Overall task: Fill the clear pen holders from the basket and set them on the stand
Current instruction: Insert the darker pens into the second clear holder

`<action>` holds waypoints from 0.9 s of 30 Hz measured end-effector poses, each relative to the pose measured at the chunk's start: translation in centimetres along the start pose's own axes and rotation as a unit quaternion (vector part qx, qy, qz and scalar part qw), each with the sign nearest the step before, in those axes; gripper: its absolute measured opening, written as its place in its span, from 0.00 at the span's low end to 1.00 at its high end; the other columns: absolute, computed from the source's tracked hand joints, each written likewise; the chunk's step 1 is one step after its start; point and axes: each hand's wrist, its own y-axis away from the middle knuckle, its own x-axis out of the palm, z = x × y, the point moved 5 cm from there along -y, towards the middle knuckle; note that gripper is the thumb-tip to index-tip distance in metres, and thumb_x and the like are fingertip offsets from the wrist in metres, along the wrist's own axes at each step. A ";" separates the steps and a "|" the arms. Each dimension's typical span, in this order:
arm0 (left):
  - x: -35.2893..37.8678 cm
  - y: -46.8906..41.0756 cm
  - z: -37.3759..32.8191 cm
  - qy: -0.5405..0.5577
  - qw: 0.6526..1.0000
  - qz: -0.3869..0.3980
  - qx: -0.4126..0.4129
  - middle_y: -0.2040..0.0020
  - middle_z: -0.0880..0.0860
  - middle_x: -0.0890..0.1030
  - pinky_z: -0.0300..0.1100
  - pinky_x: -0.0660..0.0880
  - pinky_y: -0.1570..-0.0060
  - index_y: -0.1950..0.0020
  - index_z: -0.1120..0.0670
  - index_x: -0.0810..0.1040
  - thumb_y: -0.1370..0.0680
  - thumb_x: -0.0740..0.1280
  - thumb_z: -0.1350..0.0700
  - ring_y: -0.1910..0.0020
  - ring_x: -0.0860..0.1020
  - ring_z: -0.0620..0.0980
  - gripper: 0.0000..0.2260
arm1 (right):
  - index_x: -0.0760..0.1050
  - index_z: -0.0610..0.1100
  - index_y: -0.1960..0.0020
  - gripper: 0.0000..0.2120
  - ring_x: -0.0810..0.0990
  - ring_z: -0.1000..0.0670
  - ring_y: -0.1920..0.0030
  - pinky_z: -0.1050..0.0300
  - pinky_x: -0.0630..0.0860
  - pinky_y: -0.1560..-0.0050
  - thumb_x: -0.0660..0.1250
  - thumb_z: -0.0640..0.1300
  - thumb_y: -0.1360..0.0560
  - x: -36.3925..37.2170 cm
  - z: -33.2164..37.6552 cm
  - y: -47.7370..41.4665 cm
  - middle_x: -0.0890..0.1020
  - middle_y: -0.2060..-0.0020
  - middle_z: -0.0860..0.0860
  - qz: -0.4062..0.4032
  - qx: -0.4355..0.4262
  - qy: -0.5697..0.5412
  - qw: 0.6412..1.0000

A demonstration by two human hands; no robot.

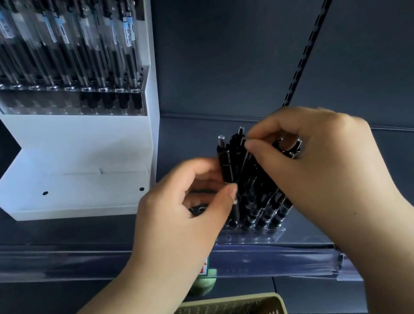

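Observation:
A clear pen holder (253, 236) sits on the dark shelf at centre, with several black pens (255, 195) standing in it. My left hand (182, 211) pinches one black pen (225, 164) at the holder's left side, thumb and fingers curled round it. Over the tops of the pens on the right, my right hand (318, 153) curls its fingers round them. At the upper left stands the white stand (77, 163), whose top tier carries a clear holder full of pens (65, 51). Its lower step is bare.
A beige perforated basket (272, 311) with more black pens lies at the bottom centre, below the shelf's clear front rail (287, 256). A slotted black upright (309, 39) runs up the dark back panel on the right.

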 end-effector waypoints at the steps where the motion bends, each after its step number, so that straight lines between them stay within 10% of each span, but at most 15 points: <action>1: 0.1 0.0 0.1 -0.016 1.000 0.004 0.004 0.59 0.42 0.83 0.26 0.75 0.60 0.55 0.44 0.80 0.31 0.72 0.63 0.60 0.81 0.38 0.13 | 0.80 0.53 0.60 0.04 0.78 0.53 0.59 0.44 0.75 0.52 0.72 0.44 0.30 0.0 0.0 0.0 0.76 0.67 0.66 0.000 0.001 0.001 1.000; 17: 1.6 0.0 2.4 -0.232 0.970 0.065 0.013 0.65 0.39 0.79 0.20 0.68 0.59 0.57 0.48 0.81 0.29 0.72 0.52 0.56 0.75 0.32 0.03 | 0.81 0.51 0.60 0.03 0.76 0.55 0.62 0.58 0.74 0.57 0.71 0.44 0.29 -1.5 -0.4 0.4 0.76 0.68 0.64 -0.010 -0.019 0.009 1.000; 27: -0.1 3.0 2.7 -0.336 0.936 0.081 0.069 0.60 0.41 0.77 0.28 0.71 0.59 0.51 0.49 0.78 0.25 0.68 0.54 0.60 0.75 0.40 0.04 | 0.81 0.46 0.59 0.03 0.78 0.48 0.60 0.47 0.75 0.58 0.69 0.43 0.29 -2.1 1.6 5.6 0.81 0.65 0.54 0.000 -0.104 0.056 0.993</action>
